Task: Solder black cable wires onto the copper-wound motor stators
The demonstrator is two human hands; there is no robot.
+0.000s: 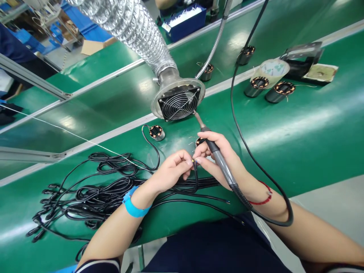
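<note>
My left hand (173, 170) pinches the end of a black cable (195, 175) whose bare wire tips show at my fingertips. My right hand (218, 157) holds a soldering iron (220, 161) along the palm, tip pointing up towards the fan, while its fingertips meet the left hand's at the wire end. A small motor stator with copper windings (200, 141) sits just behind my right fingers, partly hidden. A blue wrist strap (133, 206) is on my left wrist, a red cord (263, 195) on my right.
A pile of black cables (93, 193) lies at the left on the green bench (298, 140). An extraction fan on a foil duct (179, 101) stands ahead, with another stator (157, 132) beside it. More stators (280, 91), a tape roll (273, 70) and an iron stand (304, 60) sit far right.
</note>
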